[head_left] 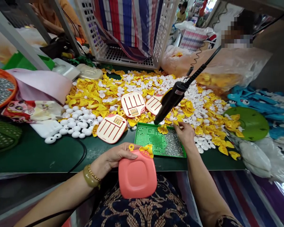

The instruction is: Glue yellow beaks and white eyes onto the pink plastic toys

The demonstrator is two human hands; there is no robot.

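Observation:
My left hand [119,155] is closed on the upper left edge of a coral plastic toy shell [137,175], held upright in front of my body. Small yellow plastic parts [146,149] sit along its top edge. My right hand [186,134] is above the right end of a green perforated tray [146,138], fingers bent together at a yellow plastic part [175,122]. Small metal screws [174,145] fill the tray's right side, and a yellow part [162,129] lies on its far edge. A black electric screwdriver [171,102] hangs tip down behind the tray.
Cream slotted panels [111,129] lie beside a heap of yellow parts [85,90] and white egg-shaped pieces [77,123]. An orange bowl [13,94] of metal bits stands left. A white crate [92,34] is behind, a green round lid [255,124] right. Other people are in the background.

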